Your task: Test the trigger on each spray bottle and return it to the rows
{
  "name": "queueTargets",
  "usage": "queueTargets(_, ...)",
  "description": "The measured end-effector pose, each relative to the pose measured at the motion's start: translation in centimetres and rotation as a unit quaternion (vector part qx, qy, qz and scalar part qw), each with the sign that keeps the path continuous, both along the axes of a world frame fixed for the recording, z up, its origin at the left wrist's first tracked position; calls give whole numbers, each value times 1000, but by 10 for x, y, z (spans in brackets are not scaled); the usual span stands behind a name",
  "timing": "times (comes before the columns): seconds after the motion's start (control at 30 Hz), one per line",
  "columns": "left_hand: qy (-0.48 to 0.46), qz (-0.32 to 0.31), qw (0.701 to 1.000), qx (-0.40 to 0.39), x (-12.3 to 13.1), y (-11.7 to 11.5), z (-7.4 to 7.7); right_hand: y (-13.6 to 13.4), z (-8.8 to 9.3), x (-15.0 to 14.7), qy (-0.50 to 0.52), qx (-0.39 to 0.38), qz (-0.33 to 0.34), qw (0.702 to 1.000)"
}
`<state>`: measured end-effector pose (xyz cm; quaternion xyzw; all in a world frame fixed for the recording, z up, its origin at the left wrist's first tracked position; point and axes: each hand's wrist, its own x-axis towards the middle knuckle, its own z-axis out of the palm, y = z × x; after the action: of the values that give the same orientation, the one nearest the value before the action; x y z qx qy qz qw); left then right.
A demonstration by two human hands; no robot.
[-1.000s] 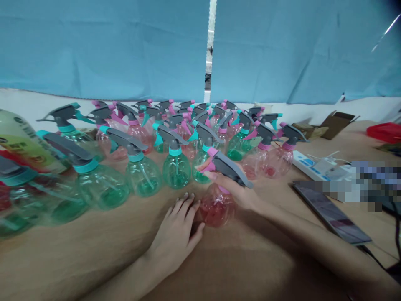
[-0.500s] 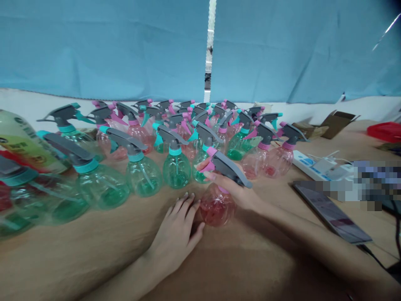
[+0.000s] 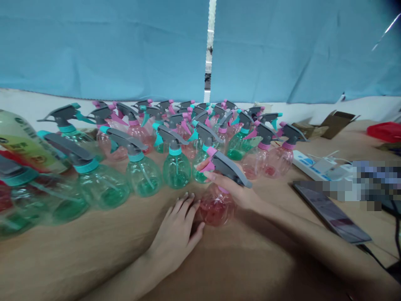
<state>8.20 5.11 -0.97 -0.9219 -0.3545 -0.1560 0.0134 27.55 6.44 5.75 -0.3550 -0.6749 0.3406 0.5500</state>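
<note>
A pink spray bottle with a grey and pink trigger head stands on the brown table just in front of me. My right hand is wrapped round its neck under the trigger head. My left hand rests on the table with its fingers cupped against the bottle's left side. Behind it stand several green and pink spray bottles in rows.
A large label-wrapped bottle lies at the far left. To the right are a white power strip, a dark phone, a cardboard box and a red object. A blue curtain hangs behind.
</note>
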Motion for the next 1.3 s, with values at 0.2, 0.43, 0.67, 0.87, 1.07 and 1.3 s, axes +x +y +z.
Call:
queueTargets(0.2, -3, 0, 1000, -2, -1, 1, 0, 1, 0, 0, -9, 2, -4, 1000)
queueTargets(0.43, -13, -3, 1000, 6, -1, 0, 0, 1, 2, -2, -4, -12, -2, 1000)
queueTargets(0.67, -12, -2, 1000, 7, -1, 1, -1, 2, 2, -1, -8, -15, 1, 1000)
queueTargets(0.87, -20, -2, 1000, 12, -1, 1, -1, 0, 3, -2, -15, -14, -14, 1000)
queueTargets(1.07, -18, -2, 1000, 9, -1, 1, 0, 1, 3, -2, -29, -5, -27, 999)
queueTargets(1.3, 2, 2, 1000, 7, 0, 1, 1, -1, 5, 0, -40, -7, -23, 999)
